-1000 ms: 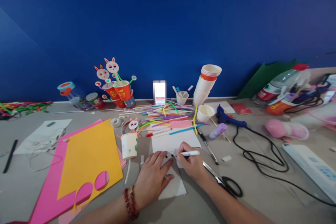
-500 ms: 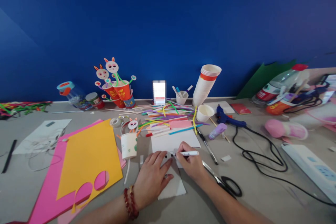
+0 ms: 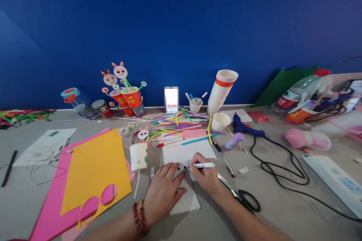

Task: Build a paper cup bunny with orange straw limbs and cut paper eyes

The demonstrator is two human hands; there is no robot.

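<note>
My left hand [image 3: 166, 184] lies flat with spread fingers on a piece of white paper [image 3: 186, 199], pressing it to the table. In my right hand [image 3: 205, 177] is a white marker [image 3: 206, 165], its tip down at the paper beside two small black dots. More white paper [image 3: 181, 153] lies just beyond both hands. Left of my left hand, a white paper cup [image 3: 138, 157] has a small rabbit face [image 3: 143, 133] above it. Black-handled scissors [image 3: 243, 197] rest to the right of my right forearm, their blades partly hidden.
Yellow [image 3: 96, 169] and pink sheets [image 3: 48, 211] cover the left side. Colourful straws [image 3: 181, 120] lie in a heap behind the paper. At right are a glue gun [image 3: 246, 126] with a looping cord, a purple glue stick [image 3: 234, 141] and a power strip [image 3: 336, 180]. Stacked cups [image 3: 222, 92] stand behind.
Almost nothing differs. The marker in my right hand has tilted or shifted very slightly; my left hand stays in place on the paper.
</note>
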